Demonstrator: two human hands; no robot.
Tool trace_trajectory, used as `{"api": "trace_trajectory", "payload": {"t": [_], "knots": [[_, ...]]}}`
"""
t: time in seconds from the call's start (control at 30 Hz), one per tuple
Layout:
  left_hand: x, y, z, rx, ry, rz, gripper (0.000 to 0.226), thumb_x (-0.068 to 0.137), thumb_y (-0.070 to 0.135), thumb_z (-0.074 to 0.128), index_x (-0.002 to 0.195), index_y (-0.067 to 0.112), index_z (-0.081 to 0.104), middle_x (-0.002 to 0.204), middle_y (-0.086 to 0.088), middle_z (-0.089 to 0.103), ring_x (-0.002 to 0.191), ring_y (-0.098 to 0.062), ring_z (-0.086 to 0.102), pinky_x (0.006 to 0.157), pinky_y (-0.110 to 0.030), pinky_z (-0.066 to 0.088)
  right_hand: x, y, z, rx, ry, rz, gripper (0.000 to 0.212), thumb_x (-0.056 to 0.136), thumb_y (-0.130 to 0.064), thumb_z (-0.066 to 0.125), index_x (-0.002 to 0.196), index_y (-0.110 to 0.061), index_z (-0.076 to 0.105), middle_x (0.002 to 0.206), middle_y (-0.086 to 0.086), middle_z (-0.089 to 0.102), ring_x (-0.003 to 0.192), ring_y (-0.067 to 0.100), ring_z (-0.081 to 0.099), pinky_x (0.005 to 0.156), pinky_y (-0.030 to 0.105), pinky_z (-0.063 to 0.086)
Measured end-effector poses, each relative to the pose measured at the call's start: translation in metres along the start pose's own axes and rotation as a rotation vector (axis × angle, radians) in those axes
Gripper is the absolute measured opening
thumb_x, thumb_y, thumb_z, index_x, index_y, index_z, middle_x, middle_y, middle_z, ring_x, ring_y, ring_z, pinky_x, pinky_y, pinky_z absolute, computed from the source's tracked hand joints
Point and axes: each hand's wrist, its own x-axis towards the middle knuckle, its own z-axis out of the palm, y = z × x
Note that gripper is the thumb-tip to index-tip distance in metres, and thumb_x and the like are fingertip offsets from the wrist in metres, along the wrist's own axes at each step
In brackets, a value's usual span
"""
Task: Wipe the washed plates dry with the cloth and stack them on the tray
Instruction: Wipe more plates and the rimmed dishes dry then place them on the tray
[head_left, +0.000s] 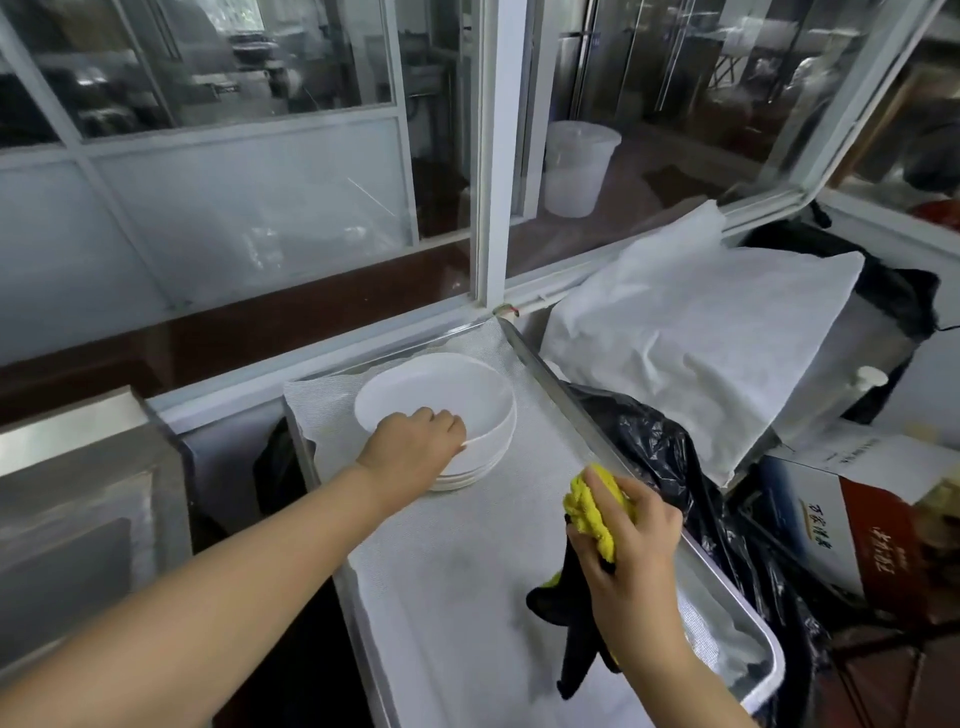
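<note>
Plates (457, 415) sit stacked at the far end of the mesh-lined tray (571, 410). Reaching forward with arm extended, the left hand (415, 447) grips the near rim of the top plate, its fingertips hidden over the edge. Hovering above the tray's right side, the right hand (631, 540) clutches the yellow-and-black cloth (589, 512); the plates beneath the top one show only as edges, perhaps three.

White bucket (579, 166) behind glass, black bag (654, 441), printed carton (852, 525)
</note>
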Motion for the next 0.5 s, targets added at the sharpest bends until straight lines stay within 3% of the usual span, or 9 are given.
{"api": "trace_trajectory", "payload": {"t": [0.1, 0.23, 0.3, 0.37, 0.43, 0.5], "knots": [[0.003, 0.002, 0.013, 0.02, -0.016, 0.007, 0.02, 0.067, 0.034, 0.082, 0.072, 0.018, 0.071, 0.064, 0.006, 0.062, 0.05, -0.012, 0.056, 0.035, -0.019, 0.034, 0.001, 0.011, 0.003, -0.025, -0.032, -0.04, 0.074, 0.068, 0.003, 0.081, 0.129, -0.027, 0.05, 0.124, 0.009, 0.049, 0.103, 0.013, 0.029, 0.09, 0.034, 0.029], [0.005, 0.006, 0.028, 0.023, -0.009, 0.016, 0.032, 0.049, 0.013, 0.084, 0.08, 0.013, 0.073, 0.066, 0.002, 0.063, 0.056, -0.013, 0.059, 0.038, -0.021, 0.037, 0.002, 0.021, 0.005, -0.043, -0.047, -0.039, 0.08, 0.064, 0.005, 0.083, 0.129, -0.027, 0.05, 0.122, 0.009, 0.05, 0.1, 0.016, 0.031, 0.087, 0.037, 0.032], [0.007, 0.009, 0.034, 0.029, 0.048, 0.021, 0.022, 0.058, 0.009, 0.076, 0.08, 0.011, 0.073, 0.067, 0.001, 0.063, 0.056, -0.014, 0.06, 0.039, -0.022, 0.039, 0.001, 0.024, 0.006, -0.05, -0.058, -0.046, 0.079, 0.064, 0.004, 0.083, 0.129, -0.026, 0.05, 0.122, 0.009, 0.051, 0.1, 0.018, 0.033, 0.087, 0.036, 0.031], [0.01, 0.012, 0.039, -0.005, 0.072, 0.024, 0.017, 0.07, 0.026, 0.075, 0.079, 0.011, 0.073, 0.068, 0.0, 0.064, 0.058, -0.015, 0.061, 0.043, -0.024, 0.043, -0.001, 0.026, 0.007, -0.051, -0.076, -0.048, 0.078, 0.065, 0.003, 0.083, 0.129, -0.026, 0.05, 0.122, 0.01, 0.051, 0.101, 0.02, 0.034, 0.088, 0.035, 0.03], [0.012, 0.016, 0.043, -0.042, 0.024, 0.022, 0.038, 0.068, 0.046, 0.077, 0.079, 0.011, 0.072, 0.07, -0.001, 0.065, 0.063, -0.017, 0.064, 0.05, -0.026, 0.049, -0.002, 0.027, 0.008, -0.048, -0.089, -0.05, 0.078, 0.065, 0.001, 0.083, 0.13, -0.026, 0.05, 0.122, 0.01, 0.051, 0.1, 0.021, 0.035, 0.088, 0.035, 0.031], [0.014, 0.02, 0.045, -0.082, 0.01, -0.01, 0.045, 0.063, 0.052, 0.08, 0.079, 0.011, 0.071, 0.073, -0.002, 0.066, 0.068, -0.018, 0.065, 0.058, -0.027, 0.053, -0.004, 0.028, 0.01, -0.054, -0.094, -0.049, 0.08, 0.063, 0.001, 0.085, 0.13, -0.026, 0.05, 0.122, 0.01, 0.052, 0.101, 0.022, 0.036, 0.088, 0.037, 0.032]]}}
